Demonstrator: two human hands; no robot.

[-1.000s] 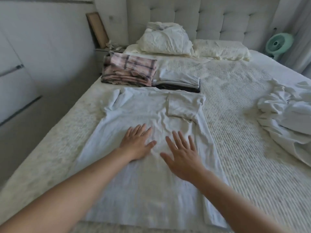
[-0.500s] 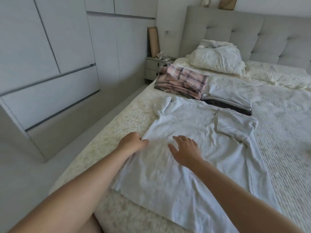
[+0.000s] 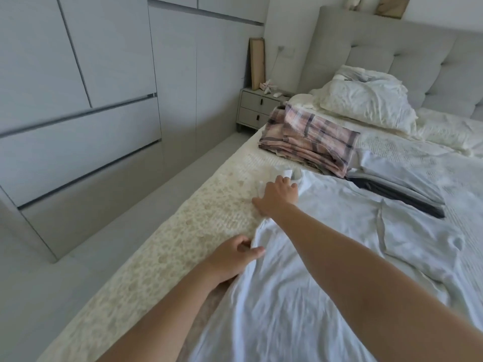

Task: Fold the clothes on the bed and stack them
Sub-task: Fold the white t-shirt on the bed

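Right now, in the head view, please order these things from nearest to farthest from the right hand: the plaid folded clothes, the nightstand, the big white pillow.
From the right hand, at the shirt's far-left sleeve:
1. plaid folded clothes, just beyond it on the bed.
2. nightstand, on the floor beside the bed's head.
3. big white pillow, against the headboard; close to the nightstand's rank, less sure.

room, as i see it from the head camera

pale grey wardrobe wall fills the left side, flat panels with dark groove lines. grey floor strip runs between it and the bed, which has a cream textured cover. tufted grey headboard at the far end, two small items on its top ledge. grey two-drawer nightstand in the corner, a framed board leaning upright on it. rumpled white pillows against the headboard. soft, even daylight.
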